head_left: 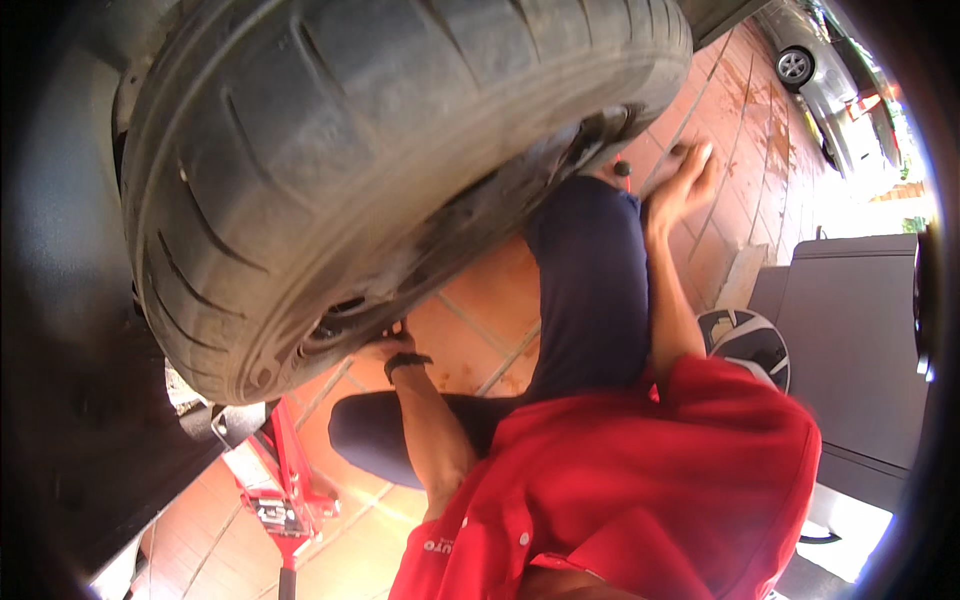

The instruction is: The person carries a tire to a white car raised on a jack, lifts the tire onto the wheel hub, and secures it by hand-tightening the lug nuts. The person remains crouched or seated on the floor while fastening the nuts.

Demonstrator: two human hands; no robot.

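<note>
A car wheel [300, 190] with a worn black tyre fills the upper left, tilted toward me. My left hand [385, 346], with a dark band at its wrist, is at the lower edge of the wheel's rim. Most of its fingers are hidden there, so its grip does not show. Out to the right, beyond my knee, my right hand [684, 186] is apart from the wheel with its fingers curled in. What it holds, if anything, I cannot make out. Close to that hand, a black knob [622, 168] on a thin red piece shows beside the tyre.
A red floor jack [275, 480] stands under the car body [60, 200] at lower left. To my right are a grey cabinet-like unit [850, 340] and a round silver-and-black wheel cover [745, 345]. Parked cars [830, 85] stand beyond the orange tiles [480, 310].
</note>
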